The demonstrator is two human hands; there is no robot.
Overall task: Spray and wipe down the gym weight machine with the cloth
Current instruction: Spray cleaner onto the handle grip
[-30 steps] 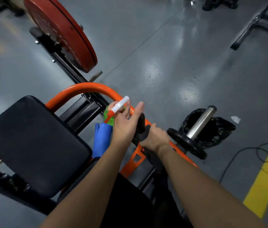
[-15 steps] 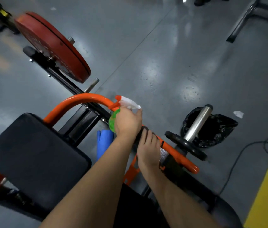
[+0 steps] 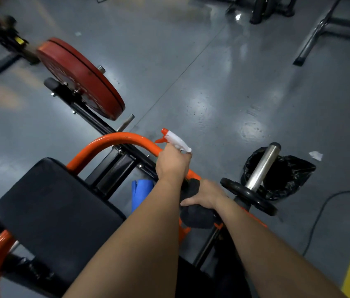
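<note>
Right hand (image 3: 207,195) has now curled round the cloth (image 3: 195,217) on the orange bar (image 3: 114,140); left hand (image 3: 173,163) grips the spray bottle (image 3: 176,139); seat pad (image 3: 58,211) likely remains unwiped.

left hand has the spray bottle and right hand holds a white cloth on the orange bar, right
Not quite: the head view shows the cloth is black, not white. The left hand does grip the spray bottle, and the right hand holds the cloth on the orange bar.
</note>
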